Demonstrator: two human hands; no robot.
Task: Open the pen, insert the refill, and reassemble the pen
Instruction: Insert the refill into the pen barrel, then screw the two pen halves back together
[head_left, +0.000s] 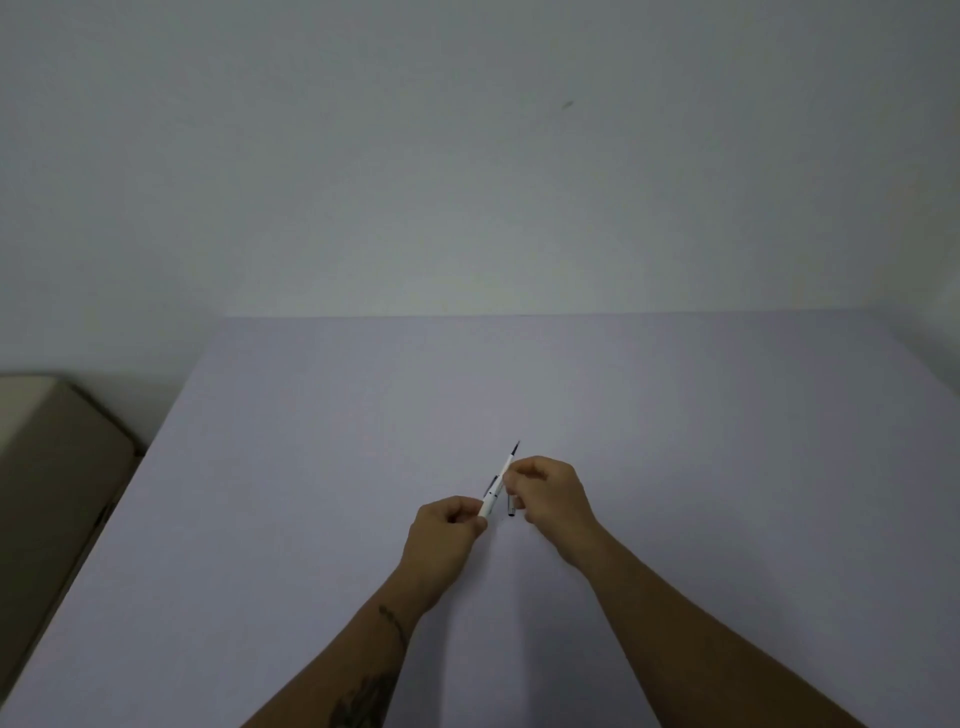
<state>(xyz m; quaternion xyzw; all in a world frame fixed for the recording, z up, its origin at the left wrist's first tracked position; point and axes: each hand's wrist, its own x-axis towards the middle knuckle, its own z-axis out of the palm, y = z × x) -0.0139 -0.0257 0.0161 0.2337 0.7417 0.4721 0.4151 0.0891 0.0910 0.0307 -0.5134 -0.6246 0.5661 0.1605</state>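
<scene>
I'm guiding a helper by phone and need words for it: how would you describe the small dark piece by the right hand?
On the pale table, find the two hands meeting near the middle. The left hand and right hand hold a slanted white pen. The small dark piece hangs upright just under the right hand's fingers, beside the pen's lower end: short and dark, where the pen is long and white.

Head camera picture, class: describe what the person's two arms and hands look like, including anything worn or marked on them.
Both forearms are bare: no sleeves, gloves, watch or rings show. The left forearm carries dark tattoos, a thin curved band near the wrist and a larger dark design lower down, cut off by the picture's edge. The right forearm shows no markings. The left hand and right hand are bare.
</scene>
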